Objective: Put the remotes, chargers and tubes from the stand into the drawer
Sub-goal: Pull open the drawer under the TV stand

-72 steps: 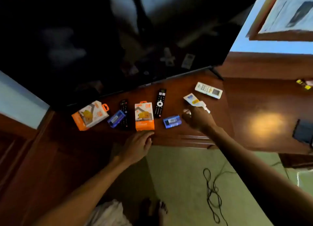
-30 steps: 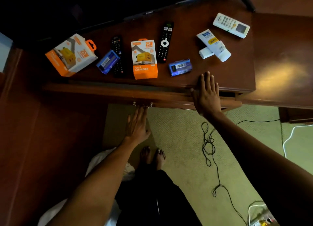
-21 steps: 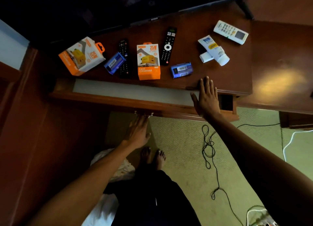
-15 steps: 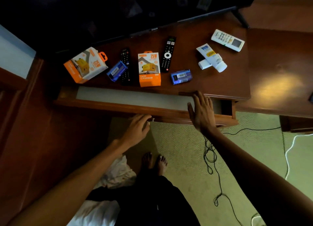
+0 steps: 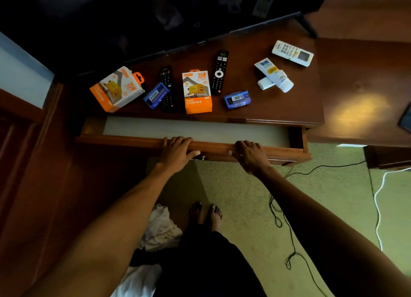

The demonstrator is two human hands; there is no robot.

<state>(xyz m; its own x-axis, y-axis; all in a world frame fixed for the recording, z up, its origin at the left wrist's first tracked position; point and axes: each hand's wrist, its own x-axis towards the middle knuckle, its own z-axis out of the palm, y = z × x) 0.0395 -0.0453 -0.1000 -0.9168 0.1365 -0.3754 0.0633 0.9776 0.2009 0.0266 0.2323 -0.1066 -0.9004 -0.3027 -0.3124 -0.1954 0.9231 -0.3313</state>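
The wooden drawer (image 5: pixel 124 139) under the stand top is pulled partly out, showing a pale liner. My left hand (image 5: pixel 178 151) and my right hand (image 5: pixel 250 154) both grip its front edge, fingers curled over the rim. On the stand lie two orange charger boxes (image 5: pixel 196 92) (image 5: pixel 116 90), two black remotes (image 5: pixel 219 72) (image 5: pixel 167 87), a white remote (image 5: pixel 292 53), two small blue boxes (image 5: pixel 237 99) (image 5: pixel 155 94), and a white tube (image 5: pixel 274 74) over a smaller white tube (image 5: pixel 265 84).
A large dark TV screen (image 5: pixel 155 18) leans over the back of the stand. Black cables (image 5: pixel 287 207) and a white cable (image 5: pixel 378 201) trail on the green carpet. My bare feet (image 5: pixel 205 214) stand below the drawer beside white cloth (image 5: pixel 159 230).
The drawer has slid out from shut to partly pulled out. My left hand rose from below the handle onto the front edge, and my right hand came off the stand top onto that edge.
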